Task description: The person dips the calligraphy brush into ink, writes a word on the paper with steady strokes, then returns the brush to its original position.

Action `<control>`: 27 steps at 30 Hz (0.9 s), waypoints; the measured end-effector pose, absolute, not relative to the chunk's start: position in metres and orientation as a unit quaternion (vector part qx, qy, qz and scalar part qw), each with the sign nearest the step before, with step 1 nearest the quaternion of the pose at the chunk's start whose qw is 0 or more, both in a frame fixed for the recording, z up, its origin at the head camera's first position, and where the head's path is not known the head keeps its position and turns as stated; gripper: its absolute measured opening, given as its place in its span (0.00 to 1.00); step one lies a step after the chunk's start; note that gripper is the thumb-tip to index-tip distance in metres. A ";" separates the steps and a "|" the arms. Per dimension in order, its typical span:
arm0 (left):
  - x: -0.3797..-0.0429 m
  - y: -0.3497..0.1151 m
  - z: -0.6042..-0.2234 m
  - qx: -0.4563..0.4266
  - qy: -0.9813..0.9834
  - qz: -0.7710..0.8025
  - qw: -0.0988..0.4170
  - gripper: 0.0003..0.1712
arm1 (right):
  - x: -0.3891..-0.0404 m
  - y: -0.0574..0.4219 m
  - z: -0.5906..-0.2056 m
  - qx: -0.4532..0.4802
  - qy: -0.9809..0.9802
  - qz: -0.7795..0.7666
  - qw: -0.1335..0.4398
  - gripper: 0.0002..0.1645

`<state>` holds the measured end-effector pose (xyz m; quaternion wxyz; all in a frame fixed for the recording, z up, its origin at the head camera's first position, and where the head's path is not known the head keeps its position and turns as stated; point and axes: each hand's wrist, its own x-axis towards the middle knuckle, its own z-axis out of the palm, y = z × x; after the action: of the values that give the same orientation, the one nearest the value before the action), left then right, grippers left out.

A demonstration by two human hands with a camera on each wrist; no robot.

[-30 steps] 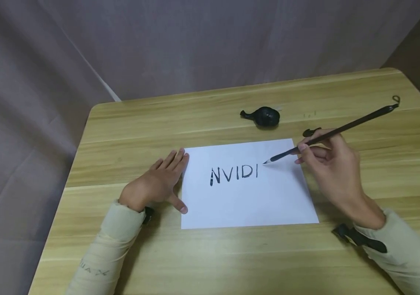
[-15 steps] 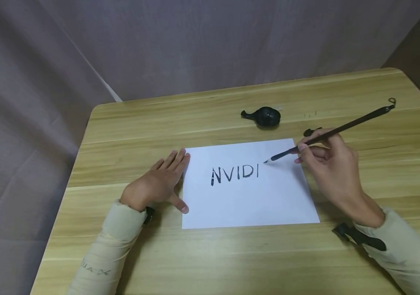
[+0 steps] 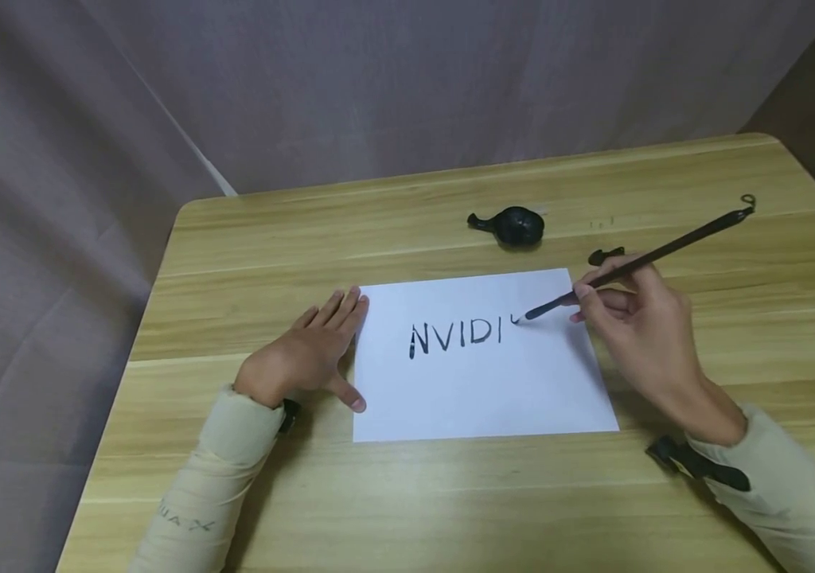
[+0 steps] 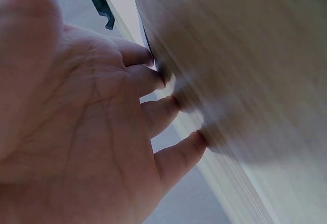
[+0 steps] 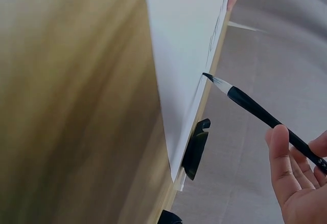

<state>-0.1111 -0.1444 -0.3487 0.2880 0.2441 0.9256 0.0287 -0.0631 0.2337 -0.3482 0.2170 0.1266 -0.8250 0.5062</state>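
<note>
A white sheet of paper [image 3: 479,398] lies on the wooden table, with the black letters NVIDI across its upper half. My left hand [image 3: 307,350] rests flat at its left edge, fingers spread and thumb on the lower corner area; the left wrist view shows the palm [image 4: 92,116] and fingertips against the tabletop. My right hand [image 3: 647,334] pinches a dark writing brush [image 3: 694,235] with a loop at its end. The brush's inked tip [image 5: 206,75] is at the paper, where a short new mark follows the last I.
A round black bundle with a twisted neck [image 3: 518,228] sits behind the paper. A small black object [image 3: 606,256] lies beyond my right hand. A grey curtain [image 3: 379,87] hangs behind the table [image 3: 450,501].
My right hand has shifted slightly, and the brush's rear end has swung left and down. A small dark mark now shows at the tip, right of the last I. The left hand stays put.
</note>
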 end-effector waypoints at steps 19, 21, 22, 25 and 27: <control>-0.112 -0.147 -0.346 0.243 0.926 0.037 0.288 0.87 | -0.056 0.230 -0.338 0.140 -0.822 0.501 0.234 0.16; -0.111 -0.148 -0.346 0.245 0.925 0.039 0.287 0.87 | -0.059 0.231 -0.337 0.139 -0.823 0.499 0.233 0.15; -0.111 -0.148 -0.346 0.246 0.925 0.040 0.286 0.87 | -0.060 0.231 -0.338 0.139 -0.824 0.497 0.233 0.15; -0.111 -0.147 -0.347 0.245 0.925 0.041 0.288 0.87 | -0.064 0.232 -0.339 0.139 -0.825 0.496 0.233 0.14; -0.111 -0.147 -0.347 0.245 0.925 0.043 0.288 0.86 | -0.065 0.232 -0.341 0.139 -0.823 0.498 0.234 0.14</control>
<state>-0.1106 -0.1470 -0.3474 0.2876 0.2451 0.9249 0.0428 -0.0653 0.2316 -0.3405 0.2338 0.1389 -0.8235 0.4979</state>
